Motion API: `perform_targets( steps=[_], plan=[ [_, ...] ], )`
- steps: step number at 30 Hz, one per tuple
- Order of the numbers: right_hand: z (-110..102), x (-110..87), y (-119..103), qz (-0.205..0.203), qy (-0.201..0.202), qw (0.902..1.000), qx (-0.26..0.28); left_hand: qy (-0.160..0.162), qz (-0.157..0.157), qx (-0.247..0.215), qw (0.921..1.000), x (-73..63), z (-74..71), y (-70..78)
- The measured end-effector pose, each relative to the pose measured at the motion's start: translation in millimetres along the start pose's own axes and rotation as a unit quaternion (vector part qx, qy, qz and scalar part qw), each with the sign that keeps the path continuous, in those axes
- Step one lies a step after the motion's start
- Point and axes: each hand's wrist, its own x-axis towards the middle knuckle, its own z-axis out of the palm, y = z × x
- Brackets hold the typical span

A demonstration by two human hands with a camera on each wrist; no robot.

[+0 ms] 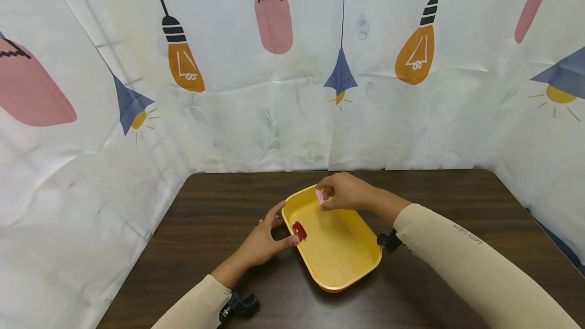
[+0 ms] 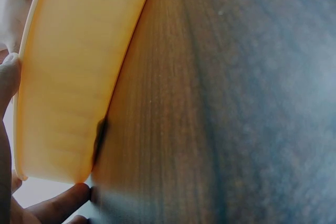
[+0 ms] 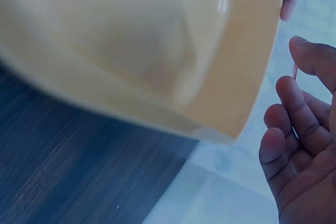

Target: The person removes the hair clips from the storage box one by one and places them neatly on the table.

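Note:
A yellow plastic tray (image 1: 340, 250) with rounded corners lies at a slant on the table. My left hand (image 1: 261, 242) grips its left side, thumb on the rim and fingers spread along the outer wall toward the far corner. Over the tray's far end, my right hand (image 1: 349, 192) pinches a small, thin pink piece (image 1: 319, 195) between thumb and index finger. In the right wrist view that pink piece (image 3: 295, 71) appears edge-on, and the other fingers are loosely bent. A small glossy red bundle (image 1: 299, 230) lies inside the tray by its left wall, near my left thumb.
The dark wood-grain table (image 1: 219, 217) extends around the tray. Behind it and at both sides hangs a white curtain (image 1: 292, 121) printed with lamps and bulbs. Black straps with devices (image 1: 239, 306) sit on both wrists, over beige sleeves (image 1: 475, 253).

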Motion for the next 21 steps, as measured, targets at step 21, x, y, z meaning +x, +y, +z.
perform_targets(
  steps=[21],
  plan=[
    [-6.0,-21.0,27.9,0.000,0.034,0.9988,0.035,0.001,-0.003,0.001,1.0000,0.5,0.7,0.6]
  ],
)
